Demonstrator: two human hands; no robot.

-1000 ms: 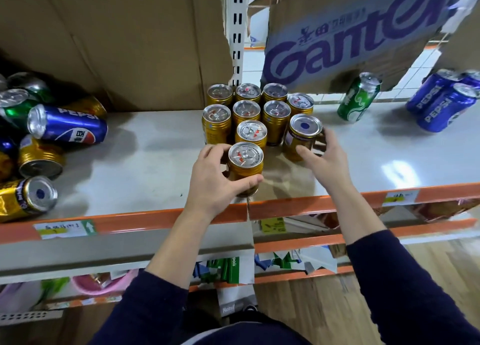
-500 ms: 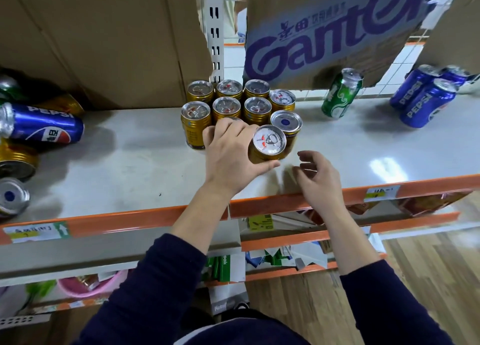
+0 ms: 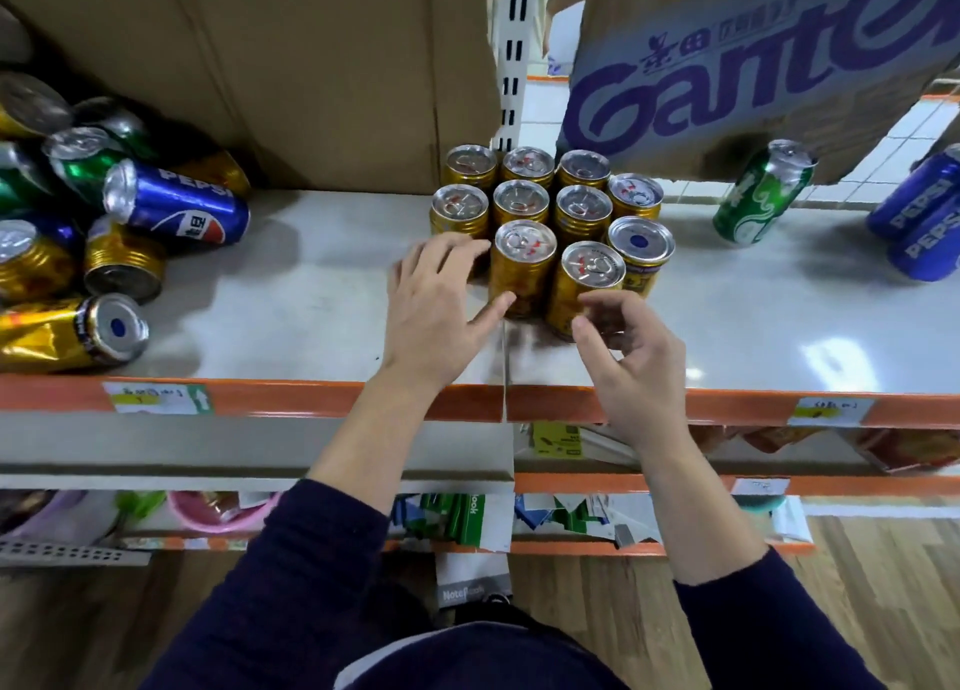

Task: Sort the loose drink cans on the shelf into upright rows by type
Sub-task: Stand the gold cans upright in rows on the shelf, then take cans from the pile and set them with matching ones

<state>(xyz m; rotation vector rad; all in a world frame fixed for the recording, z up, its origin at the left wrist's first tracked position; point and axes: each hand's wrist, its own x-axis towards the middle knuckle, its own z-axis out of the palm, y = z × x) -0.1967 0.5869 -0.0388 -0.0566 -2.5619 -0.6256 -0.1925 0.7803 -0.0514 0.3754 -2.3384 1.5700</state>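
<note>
Shelf (image 3: 311, 294) bears gold cans (image 3: 522, 268) beside left hand (image 3: 436, 305) and right hand (image 3: 628, 357), fingers (image 3: 454, 247) loose, empty.

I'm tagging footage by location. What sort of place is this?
Probably a shop aisle or stockroom. A metal shelf has an orange front edge with paper price labels. It holds drinks, including upright gold cans and a Pepsi can. A printed Ganten carton stands behind.
</note>
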